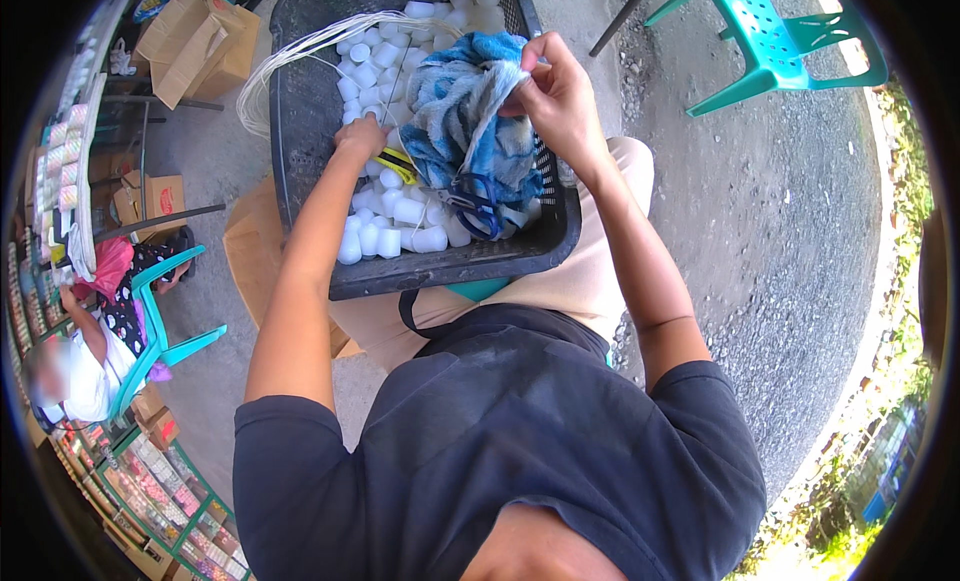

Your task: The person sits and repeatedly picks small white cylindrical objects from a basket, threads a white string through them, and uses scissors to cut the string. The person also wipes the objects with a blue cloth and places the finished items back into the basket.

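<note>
Ground: grey and gritty, bare concrete to my left, loose gravel (pixel 790 211) to my right, sunlit greenery (pixel 905 216) along the far right edge.
Shelving: stocked shelves (pixel 165 496) curve down the left side, with cardboard boxes (pixel 205 56) near them.
Seated person: someone in a white top (pixel 95 381) on a teal chair, well apart from me, at the left.
Second chair: a teal plastic chair (pixel 765 56), upper right, on the gravel side.
Crate: black plastic crate (pixel 450 275) over my lap, slotted walls; it is the working surface, and its floor is hidden under the contents.
Towel: blue-and-white towel (pixel 465 91), bunched in the right half of the crate, on top of the small pieces.
Cord: pale looped bundle of cord (pixel 262 86), hanging over the crate's left wall.
Right hand: my right hand (pixel 560 96) has thumb and index finger together, clamped on the towel's upper right edge; the other fingers are curled.
Left hand: my left hand (pixel 362 137) reaches down among the pieces, just beside the yellow tool, fingers bent; tips hidden, so I cannot tell whether they grip anything.
Scissors: dark blue handles (pixel 490 219), lying against the towel's lower side.
Yellow tool: yellow-and-black tool (pixel 398 165), between my left hand and the towel, partly covered.
Pieces: many small white pieces (pixel 385 243), cup-like, heaped loosely at mixed angles.
</note>
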Motion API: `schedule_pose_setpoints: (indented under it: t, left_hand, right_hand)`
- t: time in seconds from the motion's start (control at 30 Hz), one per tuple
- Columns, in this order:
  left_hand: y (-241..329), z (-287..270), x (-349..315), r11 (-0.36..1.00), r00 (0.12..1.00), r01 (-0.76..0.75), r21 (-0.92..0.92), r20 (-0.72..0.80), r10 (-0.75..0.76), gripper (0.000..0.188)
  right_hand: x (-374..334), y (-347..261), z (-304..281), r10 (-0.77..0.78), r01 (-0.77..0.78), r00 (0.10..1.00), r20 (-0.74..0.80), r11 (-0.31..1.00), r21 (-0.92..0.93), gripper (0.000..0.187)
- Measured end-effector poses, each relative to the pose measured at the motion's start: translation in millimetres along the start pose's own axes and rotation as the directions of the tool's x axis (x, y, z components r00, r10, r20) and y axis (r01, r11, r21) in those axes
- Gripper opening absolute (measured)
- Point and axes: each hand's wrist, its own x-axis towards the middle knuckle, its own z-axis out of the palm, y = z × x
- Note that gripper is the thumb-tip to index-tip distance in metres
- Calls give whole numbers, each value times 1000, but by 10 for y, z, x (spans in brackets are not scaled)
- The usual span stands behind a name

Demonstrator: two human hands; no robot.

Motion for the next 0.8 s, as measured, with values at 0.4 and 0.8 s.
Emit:
schedule_pose_setpoints:
  t: [0.4, 0.8]
  left_hand:
    - [-15, -17, -19, 994, 996, 56, -89, -62, -62, 45]
    - [245, -265, -21, 973, 987, 88, 216, 111, -113, 50]
  right_hand:
    - [159, 93, -537, -113, -399, 912, 394, -26, 916, 48]
    - [-12, 167, -482, -52, -126, 977, 209, 649, 750, 63]
